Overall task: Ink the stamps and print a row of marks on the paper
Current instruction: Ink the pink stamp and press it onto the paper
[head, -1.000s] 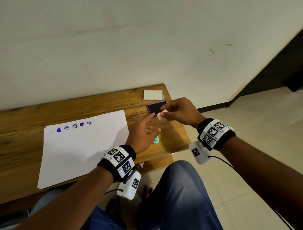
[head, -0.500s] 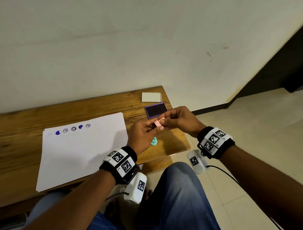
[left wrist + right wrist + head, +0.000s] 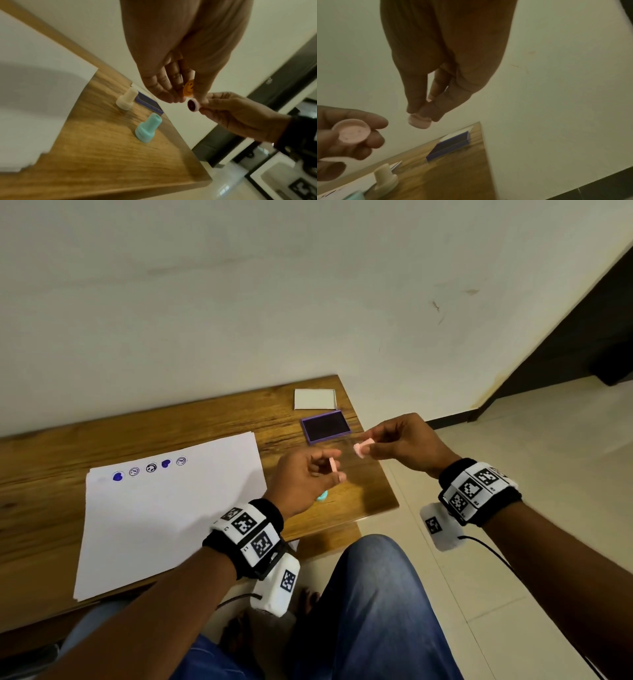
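While our right hand [image 3: 404,445] pinches the pink stamp [image 3: 362,447] above the table edge [image 3: 383,494], our left hand [image 3: 305,477] pinches its pink cap [image 3: 333,465]; the teal stamp [image 3: 322,496] is mostly hidden behind that hand, beside the paper [image 3: 164,515].

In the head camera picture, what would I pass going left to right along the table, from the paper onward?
Paper → left hand pinching a pink cap → pink stamp → right hand. The teal stamp peeks from under the left hand; the ink pad lies farther back.
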A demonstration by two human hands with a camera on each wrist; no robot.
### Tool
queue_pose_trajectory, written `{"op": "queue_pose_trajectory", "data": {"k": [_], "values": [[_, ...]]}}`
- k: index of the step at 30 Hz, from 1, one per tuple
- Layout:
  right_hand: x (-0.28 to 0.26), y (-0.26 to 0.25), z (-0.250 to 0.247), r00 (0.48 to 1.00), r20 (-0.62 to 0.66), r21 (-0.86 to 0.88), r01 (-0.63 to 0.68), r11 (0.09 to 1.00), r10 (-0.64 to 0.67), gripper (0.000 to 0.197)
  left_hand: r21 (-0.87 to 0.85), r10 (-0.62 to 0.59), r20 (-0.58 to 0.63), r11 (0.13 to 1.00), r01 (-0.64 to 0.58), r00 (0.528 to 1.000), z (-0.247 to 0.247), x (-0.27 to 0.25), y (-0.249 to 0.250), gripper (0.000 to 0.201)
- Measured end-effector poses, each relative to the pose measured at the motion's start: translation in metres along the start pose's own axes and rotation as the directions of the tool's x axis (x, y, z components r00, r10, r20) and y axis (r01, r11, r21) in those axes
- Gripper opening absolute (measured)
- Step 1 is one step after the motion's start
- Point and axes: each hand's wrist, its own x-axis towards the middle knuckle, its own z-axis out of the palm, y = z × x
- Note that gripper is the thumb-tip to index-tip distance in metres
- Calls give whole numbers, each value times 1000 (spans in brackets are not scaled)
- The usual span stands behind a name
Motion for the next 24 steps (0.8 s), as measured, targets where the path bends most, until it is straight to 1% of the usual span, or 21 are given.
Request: {"op": "queue_pose_trajectory", "data": {"k": [2, 6, 10, 13, 16, 18, 21, 24], "values": [[0, 4, 0, 999, -50, -85, 4, 996, -8, 24, 143, 46, 10, 989, -47, 999, 4, 4, -1, 36], [3, 10, -3, 982, -189, -78, -22, 997, 7, 22, 324, 111, 30, 939, -115, 993, 13, 16, 6, 31], [11, 16, -7, 958, -287, -82, -38, 996, 13, 30, 446, 95, 110, 885, -135, 989, 24, 35, 10, 33], [15, 19, -8, 942, -335, -96, -29, 995, -5, 31, 581, 87, 183, 794, -179, 979, 35, 48, 6, 31], [19, 23, -7, 939, -345, -101, -37, 994, 0, 31, 705, 64, 253, 672, -229, 965, 45, 58, 1, 26], [20, 27, -7, 941, -337, -109, -47, 993, 8, 31, 747, 48, 266, 621, -237, 963, 49, 61, 0, 23], [21, 32, -7, 944, -331, -105, -58, 993, 20, 31, 772, 54, 267, 586, -247, 962, 52, 64, -3, 20], [21, 36, -7, 943, -332, -101, -69, 993, 31, 32, 790, 34, 282, 558, -252, 959, 54, 65, -2, 26]]}}
